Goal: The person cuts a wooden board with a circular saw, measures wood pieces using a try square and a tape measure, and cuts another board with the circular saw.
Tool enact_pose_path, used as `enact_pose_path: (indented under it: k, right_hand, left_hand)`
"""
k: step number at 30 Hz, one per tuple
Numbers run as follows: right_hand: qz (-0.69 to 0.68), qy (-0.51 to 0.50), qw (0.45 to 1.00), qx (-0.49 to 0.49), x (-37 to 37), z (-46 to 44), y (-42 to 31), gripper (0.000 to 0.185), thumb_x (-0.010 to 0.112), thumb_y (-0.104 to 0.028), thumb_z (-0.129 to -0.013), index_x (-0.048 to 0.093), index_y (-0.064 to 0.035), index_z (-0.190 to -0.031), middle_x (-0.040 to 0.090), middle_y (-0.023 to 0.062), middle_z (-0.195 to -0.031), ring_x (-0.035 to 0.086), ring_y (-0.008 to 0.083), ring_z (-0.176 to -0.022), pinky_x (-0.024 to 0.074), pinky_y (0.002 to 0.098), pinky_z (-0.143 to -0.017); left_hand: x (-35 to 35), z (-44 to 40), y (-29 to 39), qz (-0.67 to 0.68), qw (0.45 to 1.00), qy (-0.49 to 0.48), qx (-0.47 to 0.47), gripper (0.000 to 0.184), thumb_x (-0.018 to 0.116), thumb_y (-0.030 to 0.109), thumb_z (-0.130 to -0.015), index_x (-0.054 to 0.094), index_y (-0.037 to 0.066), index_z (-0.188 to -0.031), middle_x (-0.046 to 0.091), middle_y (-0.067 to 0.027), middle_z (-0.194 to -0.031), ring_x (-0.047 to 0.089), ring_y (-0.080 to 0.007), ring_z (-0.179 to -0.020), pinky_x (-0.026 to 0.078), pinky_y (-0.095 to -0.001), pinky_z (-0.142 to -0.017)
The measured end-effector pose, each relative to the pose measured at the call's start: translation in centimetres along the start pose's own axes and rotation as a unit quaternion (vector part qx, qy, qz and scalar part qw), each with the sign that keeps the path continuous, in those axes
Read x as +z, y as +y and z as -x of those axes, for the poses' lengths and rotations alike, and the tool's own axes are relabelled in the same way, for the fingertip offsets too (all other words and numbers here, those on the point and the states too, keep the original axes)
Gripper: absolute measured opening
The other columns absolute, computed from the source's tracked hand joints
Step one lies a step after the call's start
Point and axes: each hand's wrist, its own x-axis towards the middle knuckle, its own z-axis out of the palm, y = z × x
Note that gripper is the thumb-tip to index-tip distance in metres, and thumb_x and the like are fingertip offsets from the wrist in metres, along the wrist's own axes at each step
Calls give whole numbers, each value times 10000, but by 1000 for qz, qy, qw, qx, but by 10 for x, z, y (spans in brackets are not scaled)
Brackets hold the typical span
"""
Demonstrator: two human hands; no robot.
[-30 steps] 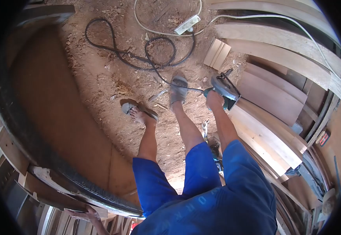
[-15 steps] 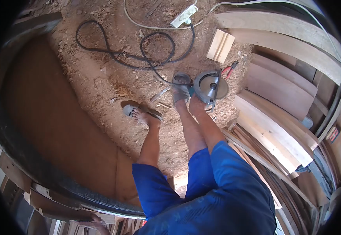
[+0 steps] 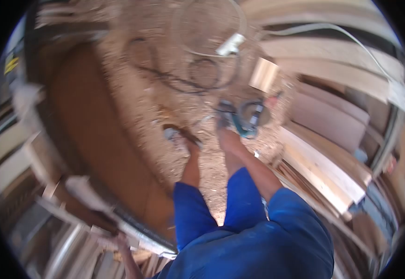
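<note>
The view is smeared by motion. A circular saw (image 3: 253, 111) with a teal handle (image 3: 240, 126) is on the sawdust-covered ground in front of my right foot. My right hand (image 3: 228, 138) is just below the handle, by my shin, and seems apart from the saw; its fingers are too blurred to read. Red-handled pliers (image 3: 272, 100) lie beside the saw. At lower left, my left hand (image 3: 117, 242) is over stacked wood, beyond the rim of a large curved brown panel (image 3: 100, 125). Whether it grips any wood cannot be made out.
A black cord (image 3: 165, 74) coils ahead, near a white power strip (image 3: 230, 44) with a pale cable. A small wood block (image 3: 264, 75) lies beyond the saw. Curved planks (image 3: 332, 60) and stacked boards (image 3: 323, 172) line the right side.
My right hand has drawn back from the saw's handle toward me. The saw's blade faced up toward me before; it now sits turned differently. My left hand has moved up somewhat, and the view has shifted.
</note>
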Motion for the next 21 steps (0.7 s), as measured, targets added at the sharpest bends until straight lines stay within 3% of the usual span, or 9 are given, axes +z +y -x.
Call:
enact_pose_path:
  k: [1, 4, 5, 8, 10, 12, 15, 18, 21]
  right_hand:
    - [4, 0, 1000, -28, 0, 1, -9, 314, 616, -170, -910, 692, 23, -1146, 725, 291, -1117, 711, 457, -1049, 556, 543, -919]
    - [-16, 63, 991, -113, -29, 25, -84, 292, 660, -178, -922, 679, -1, -1152, 751, 222, -1031, 709, 439, -996, 558, 514, -865]
    - [-67, 99, 986, -116, -84, 74, -140, 341, 671, -203, -934, 661, -1, -1208, 748, 218, -1014, 709, 426, -981, 557, 505, -862]
    - [-128, 109, 964, -208, -155, 135, -253, 437, 675, -273, -938, 616, -18, -1288, 741, 255, -1050, 702, 461, -1019, 544, 513, -900]
    - [-129, 156, 948, -248, -184, 169, -326, 503, 689, -292, -941, 580, -12, -1344, 747, 224, -1004, 707, 443, -997, 540, 509, -911]
    - [-176, 134, 928, -300, -192, 180, -383, 581, 713, -291, -933, 544, 8, -1402, 732, 218, -1085, 702, 408, -1041, 533, 490, -953]
    - [-129, 219, 875, -411, -198, 189, -471, 679, 734, -323, -921, 501, 31, -1452, 668, 246, -1276, 658, 395, -1171, 501, 487, -1027]
    - [15, 267, 847, -460, -191, 175, -546, 732, 717, -343, -945, 461, 50, -1508, 563, 304, -1454, 520, 427, -1379, 414, 469, -1171]
    - [116, 267, 847, -445, -176, 154, -608, 771, 718, -374, -940, 449, 58, -1519, 527, 316, -1497, 410, 435, -1479, 352, 481, -1217]
  left_hand:
    - [3, 3, 3, 41, 999, 10, -34, 1210, 803, 72, -713, 74, 53, -1679, 180, -238, -1692, 170, -424, -1574, 160, -592, -1278]
    - [-1, -4, 13, -73, 994, -61, -49, 1305, 713, 144, -585, 19, 61, -1687, 100, -243, -1737, 53, -433, -1614, 0, -651, -1262]
    - [-7, -8, 25, -90, 990, -81, -77, 1300, 691, 128, -565, 35, 62, -1686, 120, -254, -1730, 73, -441, -1610, 21, -673, -1248]
    - [-17, -17, 34, 4, 999, 9, 52, 1253, 697, 164, -557, 129, 34, -1666, 227, -321, -1658, 187, -473, -1564, 164, -656, -1203]
    - [-20, -16, 37, 2, 999, 20, 50, 1195, 693, 179, -593, 170, 16, -1655, 251, -338, -1640, 232, -497, -1539, 197, -654, -1199]
    - [-25, -15, 37, 10, 999, 20, 42, 1157, 696, 178, -614, 202, 18, -1648, 259, -348, -1634, 264, -508, -1521, 210, -659, -1200]
    - [-34, -18, 43, 23, 1000, 14, 10, 1127, 709, 174, -623, 244, 28, -1638, 247, -346, -1643, 289, -525, -1491, 226, -643, -1198]
    - [-37, -16, 40, 31, 999, 13, -17, 1122, 696, 180, -632, 249, 99, -1659, 243, -304, -1672, 340, -474, -1456, 296, -586, -1157]
    - [-33, -13, 33, 37, 998, -17, -44, 1169, 712, 199, -605, 227, 152, -1668, 204, -294, -1690, 323, -486, -1467, 279, -587, -1171]
